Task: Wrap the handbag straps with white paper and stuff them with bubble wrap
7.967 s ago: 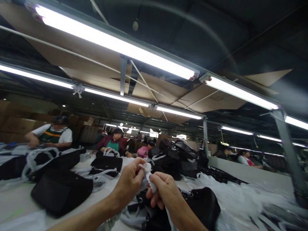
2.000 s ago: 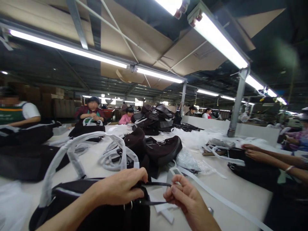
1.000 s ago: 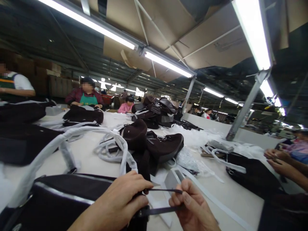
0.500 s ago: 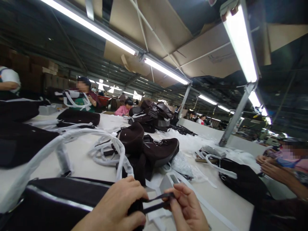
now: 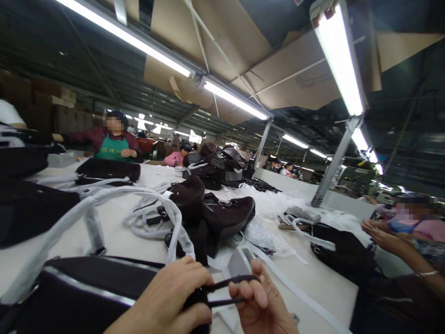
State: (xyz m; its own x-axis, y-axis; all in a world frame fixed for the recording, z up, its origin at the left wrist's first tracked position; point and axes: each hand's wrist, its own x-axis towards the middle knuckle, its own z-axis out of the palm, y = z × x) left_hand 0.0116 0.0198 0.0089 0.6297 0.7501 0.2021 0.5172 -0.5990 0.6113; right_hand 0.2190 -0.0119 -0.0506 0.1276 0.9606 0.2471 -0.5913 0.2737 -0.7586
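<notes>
Left hand (image 5: pixel 174 294) is half closed, thumb under and fingers over, gripping the end of the black bag (image 5: pixel 81 306). Black strap (image 5: pixel 233 281) comes out from under its fingers as a loop.

Right hand (image 5: pixel 262 301): fingers curled, touching the far end of that loop. From my feed I can't tell if it's pinched or just hooked.

Bag sits on the near side of the table surface (image 5: pixel 314 283), well left of its right edge, running out of frame at the bottom. White-wrapped handle (image 5: pixel 66 227) stands up from it. Grey box (image 5: pixel 239 263) is just beyond my right hand.

Vs half a second ago: right thumb and index had the strap end nipped; now the fingers are folded in. Vs eight seconds ago: both hands were on a white scrap. Co-worker in the green apron (image 5: pixel 110 147) has lowered the raised bag.
</notes>
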